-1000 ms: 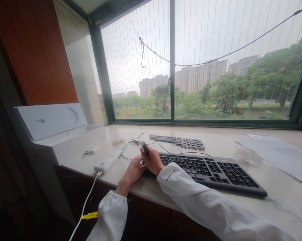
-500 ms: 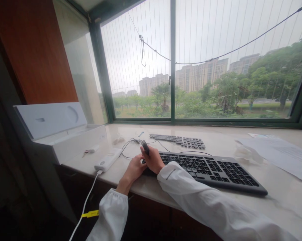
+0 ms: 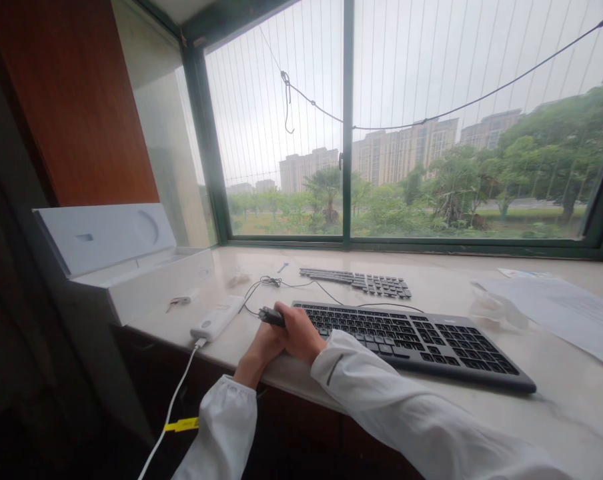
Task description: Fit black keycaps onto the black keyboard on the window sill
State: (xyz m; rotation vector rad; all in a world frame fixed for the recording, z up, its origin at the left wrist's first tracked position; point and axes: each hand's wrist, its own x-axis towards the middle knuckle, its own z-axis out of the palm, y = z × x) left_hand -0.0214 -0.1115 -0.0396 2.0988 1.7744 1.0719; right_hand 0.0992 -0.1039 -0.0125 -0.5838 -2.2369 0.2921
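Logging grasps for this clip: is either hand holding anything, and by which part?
The right hand holds a small dark device by its rear end; its front pokes out leftward. The left hand rests against the right, its own grip hidden.

No legible text anywhere we look. Key legends on black keyboard too small to read. Print on paper sheets right of keyboard blurred. White power bank left of keyboard shows faint marks, unreadable. Yellow tag on its cable, nothing legible.
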